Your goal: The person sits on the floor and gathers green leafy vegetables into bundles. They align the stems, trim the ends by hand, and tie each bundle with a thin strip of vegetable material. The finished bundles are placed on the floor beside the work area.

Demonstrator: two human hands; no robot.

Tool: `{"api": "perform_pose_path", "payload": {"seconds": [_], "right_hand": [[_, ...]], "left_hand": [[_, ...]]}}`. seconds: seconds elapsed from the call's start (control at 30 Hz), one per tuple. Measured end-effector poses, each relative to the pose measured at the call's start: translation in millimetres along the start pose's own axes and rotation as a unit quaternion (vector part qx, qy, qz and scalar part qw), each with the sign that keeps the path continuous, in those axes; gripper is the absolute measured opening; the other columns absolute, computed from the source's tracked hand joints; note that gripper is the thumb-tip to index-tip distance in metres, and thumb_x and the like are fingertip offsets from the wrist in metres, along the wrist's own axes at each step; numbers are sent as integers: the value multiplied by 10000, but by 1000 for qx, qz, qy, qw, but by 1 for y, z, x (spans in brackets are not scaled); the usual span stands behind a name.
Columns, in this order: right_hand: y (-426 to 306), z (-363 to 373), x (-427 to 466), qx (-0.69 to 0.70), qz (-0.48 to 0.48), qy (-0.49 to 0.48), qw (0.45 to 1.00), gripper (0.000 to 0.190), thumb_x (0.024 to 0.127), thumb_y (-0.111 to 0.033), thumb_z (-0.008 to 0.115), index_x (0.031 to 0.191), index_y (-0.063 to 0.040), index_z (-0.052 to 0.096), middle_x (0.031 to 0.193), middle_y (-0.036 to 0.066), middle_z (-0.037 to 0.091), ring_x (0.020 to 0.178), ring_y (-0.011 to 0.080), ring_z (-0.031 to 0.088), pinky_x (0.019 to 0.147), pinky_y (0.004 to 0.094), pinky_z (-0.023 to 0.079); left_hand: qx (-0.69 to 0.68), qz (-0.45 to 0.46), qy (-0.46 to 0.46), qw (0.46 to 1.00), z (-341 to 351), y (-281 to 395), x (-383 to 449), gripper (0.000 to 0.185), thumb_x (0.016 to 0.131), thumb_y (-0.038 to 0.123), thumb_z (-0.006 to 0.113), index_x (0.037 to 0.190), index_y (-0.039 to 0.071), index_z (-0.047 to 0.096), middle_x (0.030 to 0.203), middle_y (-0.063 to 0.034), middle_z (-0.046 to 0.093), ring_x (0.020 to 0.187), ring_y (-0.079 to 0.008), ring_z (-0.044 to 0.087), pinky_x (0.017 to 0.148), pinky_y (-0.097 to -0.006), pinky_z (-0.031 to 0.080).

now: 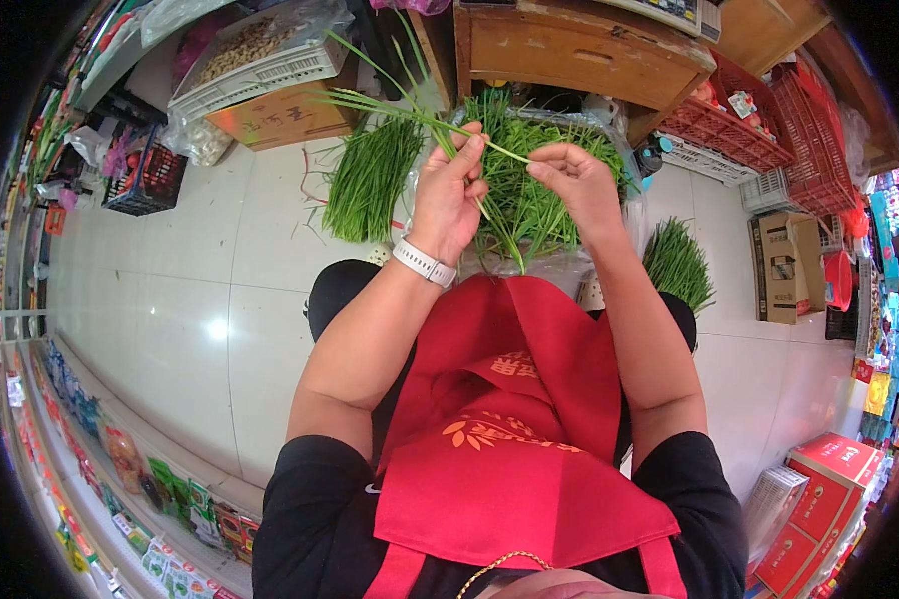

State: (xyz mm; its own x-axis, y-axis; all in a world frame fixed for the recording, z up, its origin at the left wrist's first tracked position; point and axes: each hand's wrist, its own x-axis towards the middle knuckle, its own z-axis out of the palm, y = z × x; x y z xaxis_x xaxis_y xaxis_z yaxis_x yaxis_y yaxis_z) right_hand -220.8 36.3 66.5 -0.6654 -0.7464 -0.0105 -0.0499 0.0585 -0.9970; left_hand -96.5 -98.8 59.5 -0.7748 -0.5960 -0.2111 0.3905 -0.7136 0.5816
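Observation:
My left hand (pixel 443 198), with a white watch on its wrist, is closed around a few long green chive stalks (pixel 374 105). Their leafy ends fan out to the upper left, and paler ends hang below the palm. Between thumb and fingers, my right hand (pixel 580 187) pinches the pale end of one stalk (pixel 508 153) that runs across from the left hand. Beneath both hands lies a heap of loose green chives (pixel 547 206) in a plastic-lined container, its outline partly hidden. One chive bundle (pixel 371 180) lies to the left on the floor, another bundle (pixel 678 262) to the right.
A wooden desk (pixel 569 56) stands just ahead. A white crate of peanuts (pixel 258 56) rests on a cardboard box (pixel 285 116) at upper left. Red plastic crates (pixel 727 123) and an open carton (pixel 786 266) are on the right. Stocked shelves (pixel 135 479) line the lower left.

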Motion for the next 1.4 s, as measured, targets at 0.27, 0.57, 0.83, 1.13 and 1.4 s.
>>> {"api": "perform_pose_path", "payload": {"seconds": [0.27,0.57,0.83,1.13,1.4], "right_hand": [[6,-17,6,21,43,104,993,157,924,-193,644,924,-40,675,791,-1,655,693,67,530,646,225,438],[-5,10,3,-30,-62,48,996,137,873,-97,689,994,-37,708,860,12,679,769,69,592,710,228,486],[1,23,3,-80,-26,69,994,137,802,-104,757,911,-33,716,814,17,676,716,68,587,670,234,485],[8,19,5,85,16,22,996,121,878,-125,685,932,-17,691,845,-1,667,723,83,558,684,228,457],[35,-23,37,-47,-25,79,995,227,914,-268,648,899,-43,673,946,22,673,832,151,581,783,295,461]], "left_hand": [[-18,10,10,1000,0,4,0,207,929,184,662,1095,80,596,918,11,578,643,-38,435,478,-162,309],[91,-5,29,995,3,-8,-5,111,903,195,696,956,118,636,829,59,597,615,-8,395,467,-151,285],[131,-17,34,991,6,-20,-8,95,890,184,712,930,126,649,716,101,479,593,1,381,463,-165,268],[150,-4,20,988,8,-18,-11,83,909,167,685,949,102,652,806,62,580,589,0,389,455,-152,275],[149,4,40,988,5,-11,-9,108,910,177,683,970,92,653,838,37,615,595,-5,387,453,-151,273]]}}
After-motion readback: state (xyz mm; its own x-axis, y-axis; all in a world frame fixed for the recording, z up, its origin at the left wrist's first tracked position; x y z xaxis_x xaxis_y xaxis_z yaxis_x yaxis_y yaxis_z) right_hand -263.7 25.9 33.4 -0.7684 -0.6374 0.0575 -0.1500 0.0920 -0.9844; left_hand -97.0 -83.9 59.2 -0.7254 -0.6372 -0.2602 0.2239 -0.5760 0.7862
